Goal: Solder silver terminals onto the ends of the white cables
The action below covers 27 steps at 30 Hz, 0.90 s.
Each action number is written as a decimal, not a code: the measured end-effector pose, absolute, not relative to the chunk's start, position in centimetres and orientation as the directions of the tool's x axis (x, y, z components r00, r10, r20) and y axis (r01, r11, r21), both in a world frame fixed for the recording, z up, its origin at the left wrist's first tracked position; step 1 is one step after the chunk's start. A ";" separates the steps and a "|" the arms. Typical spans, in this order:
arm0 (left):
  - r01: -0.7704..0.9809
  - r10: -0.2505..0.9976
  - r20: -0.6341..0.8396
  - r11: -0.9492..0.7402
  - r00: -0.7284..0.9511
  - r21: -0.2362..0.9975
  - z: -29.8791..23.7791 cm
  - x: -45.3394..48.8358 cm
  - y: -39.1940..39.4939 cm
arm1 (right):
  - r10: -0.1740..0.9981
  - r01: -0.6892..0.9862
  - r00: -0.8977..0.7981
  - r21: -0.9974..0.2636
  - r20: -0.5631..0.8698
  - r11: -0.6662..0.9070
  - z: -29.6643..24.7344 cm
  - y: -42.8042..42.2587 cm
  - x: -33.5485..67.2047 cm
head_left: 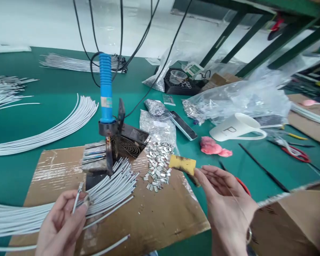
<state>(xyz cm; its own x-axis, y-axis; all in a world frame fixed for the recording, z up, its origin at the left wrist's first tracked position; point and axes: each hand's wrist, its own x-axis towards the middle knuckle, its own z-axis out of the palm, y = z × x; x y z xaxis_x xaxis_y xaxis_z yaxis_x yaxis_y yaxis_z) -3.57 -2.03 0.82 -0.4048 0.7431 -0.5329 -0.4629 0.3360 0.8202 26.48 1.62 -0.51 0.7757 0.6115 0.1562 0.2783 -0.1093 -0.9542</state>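
My left hand (66, 220) pinches a white cable (75, 202) with a small metal connector (80, 186) at its upper end. Beneath and beside that hand lies a bundle of white cables (111, 193), their ends fanned out on cardboard. My right hand (224, 199) is closed at the thumb and forefinger on the right end of a yellow sponge (182, 164) with dark scorch marks. A thin wire or thread crosses this palm. Between the hands sits a pile of small metal connectors (157, 165). A blue-handled soldering iron (105, 89) stands upright, tip downward, beyond my left hand.
Cardboard (160, 217) covers part of the green table (127, 85). A white mug (236, 127) lies on its side near a pink cloth (214, 146), a phone (183, 125) and plastic bags (240, 99). Red-handled scissors (295, 154) lie at right. Black cords (121, 35) hang overhead.
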 end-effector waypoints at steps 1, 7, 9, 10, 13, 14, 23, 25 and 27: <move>-0.468 0.747 -0.529 0.328 -0.403 0.820 0.8 -3.8 -1.8 | 0.611 0.257 0.777 -0.962 0.149 -0.091 -0.1 1.6 25.6; -0.452 0.784 -0.534 0.371 -0.317 0.812 -0.9 -5.1 -1.3 | 0.793 0.124 0.597 -0.990 0.125 0.063 0.1 1.8 19.4; -0.415 0.802 -0.504 0.360 -0.319 0.836 -1.3 -4.9 -1.1 | 0.868 0.080 0.484 -0.993 0.112 0.083 -0.3 1.8 16.9; -0.390 0.817 -0.486 0.356 -0.311 0.849 -1.4 -4.7 -1.0 | 0.892 0.056 0.438 -0.994 0.107 0.091 -0.5 1.7 15.7; -0.338 0.851 -0.450 0.354 -0.269 0.872 -1.6 -4.2 -0.4 | 0.934 0.005 0.344 -0.995 0.093 0.097 -1.0 1.4 13.1; -0.332 0.860 -0.439 0.348 -0.259 0.877 -1.6 -4.1 -0.2 | 0.942 -0.002 0.326 -0.996 0.085 0.091 -1.1 1.3 12.6; -0.137 0.958 -0.150 0.119 -0.246 0.983 -0.9 -3.2 0.3 | 0.971 -0.081 0.231 -0.994 0.056 0.077 -1.4 1.2 12.3; -0.052 0.964 -0.065 0.054 -0.259 0.997 -0.8 -3.1 0.1 | 0.976 -0.113 0.204 -0.989 0.073 0.097 -1.4 0.9 12.1; 0.025 0.974 -0.016 0.022 -0.226 0.999 -0.9 -3.2 -0.2 | 0.973 -0.094 0.201 -0.987 0.111 0.132 -1.3 0.5 11.9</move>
